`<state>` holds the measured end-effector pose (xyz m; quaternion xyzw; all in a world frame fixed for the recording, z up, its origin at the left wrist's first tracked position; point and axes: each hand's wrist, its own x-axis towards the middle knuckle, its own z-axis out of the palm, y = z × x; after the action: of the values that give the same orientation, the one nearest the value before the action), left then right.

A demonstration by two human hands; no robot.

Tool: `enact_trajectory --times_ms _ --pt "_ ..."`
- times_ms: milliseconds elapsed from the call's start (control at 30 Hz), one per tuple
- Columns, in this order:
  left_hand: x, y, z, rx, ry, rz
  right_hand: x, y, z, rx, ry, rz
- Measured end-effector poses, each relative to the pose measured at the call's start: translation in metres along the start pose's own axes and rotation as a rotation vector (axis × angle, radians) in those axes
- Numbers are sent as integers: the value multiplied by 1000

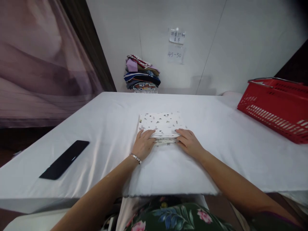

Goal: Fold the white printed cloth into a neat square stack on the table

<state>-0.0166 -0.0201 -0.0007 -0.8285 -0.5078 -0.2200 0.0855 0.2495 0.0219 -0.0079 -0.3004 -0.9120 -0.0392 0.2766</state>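
A white folded cloth [160, 121] with small scattered prints lies on the white-covered table in front of me. Several folded layers show along its near edge. My left hand [143, 144] grips the near left corner, fingers curled over the top. At the near right corner, my right hand [190, 142] holds the same edge, with its fingers bent over the layers and its thumb low at the side. A metal bracelet [135, 158] circles my left wrist.
A black flat object [64, 159] lies on the table [113, 122] at left. At the far edge stands a stack of folded fabrics [141, 75]. To the right is a red plastic basket [276, 106]. Paper signs [176, 46] hang on the wall; a pinkish curtain [43, 64] hangs left.
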Motion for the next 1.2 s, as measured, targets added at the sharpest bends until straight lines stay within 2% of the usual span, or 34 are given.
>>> enact_trajectory --times_ms 200,367,533,633,733,1000,1200 --pt "9 -1 -3 -44 -5 -11 -6 9 -3 -92 -38 46" --pt "12 -3 -4 -59 -2 -25 -4 9 1 -17 14 47" --pt "10 -1 -2 -45 -13 -22 -4 10 0 55 -14 22" --pt "10 -2 0 -32 -10 -20 -3 9 -1 43 17 62" --pt "10 -3 2 -17 13 -18 -2 7 1 5 45 103" --pt "5 -3 7 17 110 38 -4 8 9 -28 85 89" --pt "5 1 5 61 21 125 -3 6 12 -85 12 3"
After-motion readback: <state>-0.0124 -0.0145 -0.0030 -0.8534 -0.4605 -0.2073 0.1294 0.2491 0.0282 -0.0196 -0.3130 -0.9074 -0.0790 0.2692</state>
